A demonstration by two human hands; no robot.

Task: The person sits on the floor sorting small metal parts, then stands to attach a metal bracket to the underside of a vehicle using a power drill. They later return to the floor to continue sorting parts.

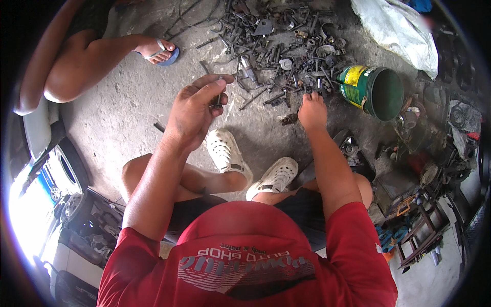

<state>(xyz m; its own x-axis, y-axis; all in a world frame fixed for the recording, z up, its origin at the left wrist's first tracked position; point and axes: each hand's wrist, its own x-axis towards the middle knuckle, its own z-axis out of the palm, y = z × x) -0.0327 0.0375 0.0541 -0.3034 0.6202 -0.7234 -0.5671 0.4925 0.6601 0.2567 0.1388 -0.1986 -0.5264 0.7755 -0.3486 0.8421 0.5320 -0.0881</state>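
Note:
A wide heap of greasy bolts and small metal parts (pixel 279 56) lies on the concrete floor in front of me. My left hand (pixel 197 107) is raised to the left of the heap, its fingers curled and thumb pressed over a small dark metal piece, perhaps a bolt (pixel 220 99). Most of that piece is hidden by the fingers. My right hand (pixel 312 111) reaches down to the heap's near right edge. Its fingers are bent in among the parts, and their tips are too hidden to show what they grip.
A green bucket (pixel 354 88) with a yellow label lies tipped over, right of the heap. Behind it is a white sack (pixel 404 33). Another person's foot in a blue flip-flop (pixel 166 56) rests at left. Scrap parts and a rusty metal frame (pixel 424 230) crowd the right side.

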